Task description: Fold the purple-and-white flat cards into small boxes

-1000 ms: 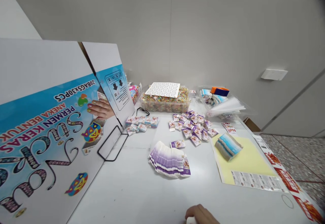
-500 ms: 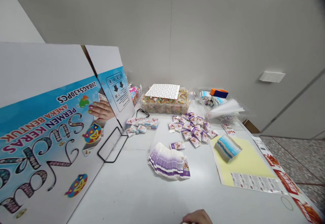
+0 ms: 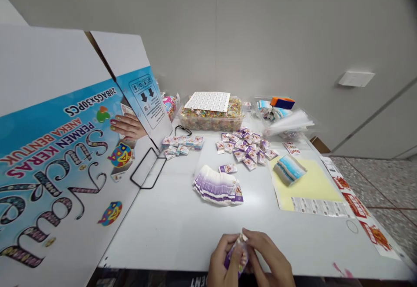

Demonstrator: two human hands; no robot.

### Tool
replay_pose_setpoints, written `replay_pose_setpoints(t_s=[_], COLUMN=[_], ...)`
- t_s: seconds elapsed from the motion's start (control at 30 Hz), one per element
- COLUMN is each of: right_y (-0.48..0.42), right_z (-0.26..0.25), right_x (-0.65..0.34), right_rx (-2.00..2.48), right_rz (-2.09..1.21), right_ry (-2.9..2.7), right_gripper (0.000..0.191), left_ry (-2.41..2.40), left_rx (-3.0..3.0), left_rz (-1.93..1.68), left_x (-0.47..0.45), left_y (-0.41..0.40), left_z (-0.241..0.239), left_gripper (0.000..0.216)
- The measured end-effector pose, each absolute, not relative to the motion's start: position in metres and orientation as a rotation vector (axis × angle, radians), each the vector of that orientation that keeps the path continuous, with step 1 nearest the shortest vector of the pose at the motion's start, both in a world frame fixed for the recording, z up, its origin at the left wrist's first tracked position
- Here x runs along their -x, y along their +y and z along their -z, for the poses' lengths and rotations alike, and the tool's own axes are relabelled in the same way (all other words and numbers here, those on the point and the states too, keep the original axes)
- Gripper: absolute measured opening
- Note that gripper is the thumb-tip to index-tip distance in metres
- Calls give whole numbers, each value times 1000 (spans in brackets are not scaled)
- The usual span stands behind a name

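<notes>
Both my hands meet at the table's near edge, low in the view. My left hand [image 3: 223,258] and my right hand [image 3: 270,258] are closed together on a small purple packet [image 3: 237,255], pinching it from either side. Just beyond them lies a fanned stack of flat purple packets [image 3: 217,187]. Farther back are a scatter of small folded purple boxes [image 3: 246,148] and a row of pale blue ones [image 3: 182,144].
A large blue and white printed carton [image 3: 58,161] stands at the left, with another person's hand [image 3: 125,126] showing past its flap. A clear tub of candy [image 3: 211,117] sits at the back. A yellow sheet [image 3: 309,185] holds a blue stack [image 3: 288,169]. Clear bags [image 3: 286,120] lie at back right.
The view has tilted down, bringing both my hands into sight on a purple packet. Earlier only part of one hand showed at the bottom edge.
</notes>
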State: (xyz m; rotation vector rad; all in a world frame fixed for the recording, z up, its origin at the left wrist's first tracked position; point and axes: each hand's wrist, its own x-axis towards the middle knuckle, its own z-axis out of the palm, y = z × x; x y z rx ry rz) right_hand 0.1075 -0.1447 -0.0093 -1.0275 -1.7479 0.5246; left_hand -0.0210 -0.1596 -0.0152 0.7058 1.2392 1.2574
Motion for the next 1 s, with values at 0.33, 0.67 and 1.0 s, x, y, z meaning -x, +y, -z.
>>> replay_pose_setpoints(t_s=[0.33,0.67,1.0], right_y=[-146,-155,-173], right_z=[-15,-22,-20], right_x=[-92,-92,-88], right_rx=[1278,1260,1113], right_rz=[-1321,-1138,-776], right_ry=[-1020,-1049,-1519], right_gripper=[29,13,44], left_ry=[1202,1179,1316], left_rx=[-978,-1170,-1406], left_rz=[-1231,-1258,-1328], left_x=[34,37,40], left_y=[-168,-170,-173], left_z=[4,1,2], left_gripper=[34,24,22])
